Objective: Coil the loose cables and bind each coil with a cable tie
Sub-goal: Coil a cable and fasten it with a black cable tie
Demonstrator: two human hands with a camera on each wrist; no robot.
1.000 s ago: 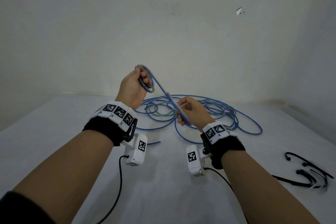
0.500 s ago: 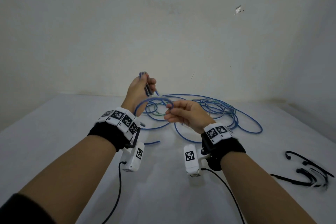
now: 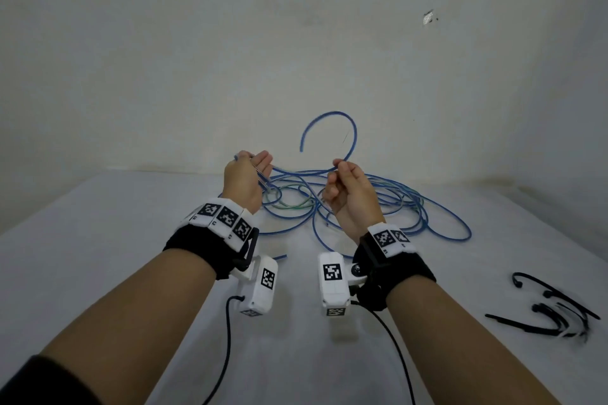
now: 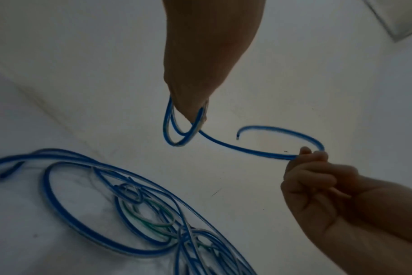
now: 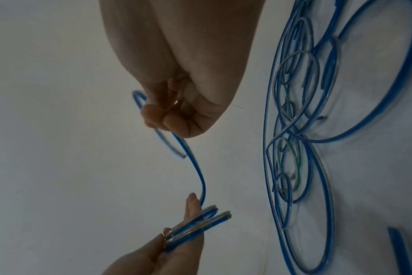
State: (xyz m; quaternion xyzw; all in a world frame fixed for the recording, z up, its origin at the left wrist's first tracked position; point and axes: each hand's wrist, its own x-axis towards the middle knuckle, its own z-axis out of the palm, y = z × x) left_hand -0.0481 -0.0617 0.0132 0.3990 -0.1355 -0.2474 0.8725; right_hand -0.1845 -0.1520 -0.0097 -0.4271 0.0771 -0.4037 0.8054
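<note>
My left hand (image 3: 255, 168) is raised over the table and pinches a small coil of blue cable (image 4: 179, 130) between thumb and fingers. From the coil a single strand (image 4: 242, 148) runs to my right hand (image 3: 342, 174), which pinches it near its free end. The free end (image 3: 339, 122) curls up in an arc above that hand. In the right wrist view the right hand (image 5: 174, 117) is fisted on the strand (image 5: 195, 163), and the left hand's fingers (image 5: 191, 206) hold the coil (image 5: 200, 219) below. Loose blue cables with a green one (image 3: 394, 204) lie tangled on the table behind both hands.
Several black cable ties (image 3: 552, 312) lie on the white table (image 3: 98, 256) at the right, near my right forearm. A short blue cable piece (image 3: 279, 256) lies below my left wrist. The wall stands close behind the pile.
My hands have moved apart: the right hand went right and up, drawing the strand out, and its free end now arcs above it. The left hand keeps the small coil.
</note>
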